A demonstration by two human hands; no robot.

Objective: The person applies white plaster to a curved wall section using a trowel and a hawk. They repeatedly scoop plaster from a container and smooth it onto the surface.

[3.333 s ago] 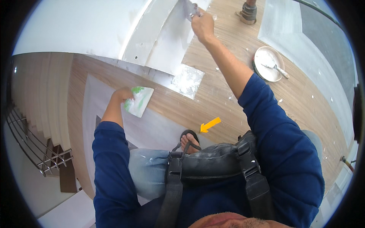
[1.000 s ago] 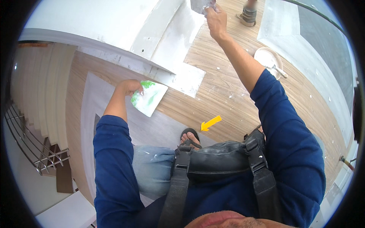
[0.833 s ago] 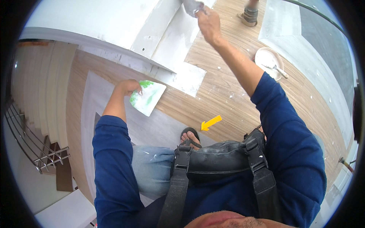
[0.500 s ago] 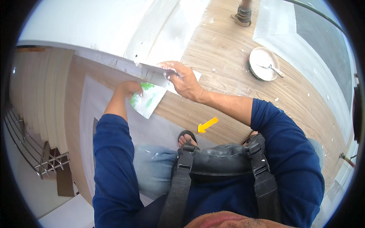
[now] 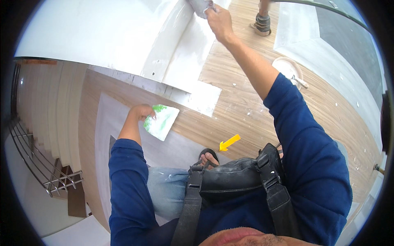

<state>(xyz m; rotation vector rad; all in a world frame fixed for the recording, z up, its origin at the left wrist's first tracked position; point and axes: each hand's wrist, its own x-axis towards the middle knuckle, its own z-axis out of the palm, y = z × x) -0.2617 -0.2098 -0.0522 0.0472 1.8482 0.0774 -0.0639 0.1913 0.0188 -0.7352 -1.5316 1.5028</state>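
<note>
My left hand [image 5: 142, 112] is closed on the edge of a flat white plastic board [image 5: 165, 124] with green patches and white paste on it. It holds the board in front of the lower end of a white wall edge [image 5: 158, 51]. My right hand [image 5: 220, 23] reaches far up, wrapped round the handle of a broad scraper [image 5: 201, 8]. The scraper's grey-white blade is beside the upper part of the white corner surface, partly cut off by the picture's top edge. Whether the blade touches the surface I cannot tell.
To the right, a round tub [image 5: 283, 61] of white paste stands on the wood-look floor [image 5: 246, 94] with a small spatula [image 5: 301, 82] in it. Beyond it is an upright brown post [image 5: 262, 24] with dark wrapping. Stairs and a metal railing [image 5: 61, 182] lie far left.
My right hand has moved up and away along the white corner with the scraper. The left hand and board have dropped slightly lower in view, away from the wall's end.
</note>
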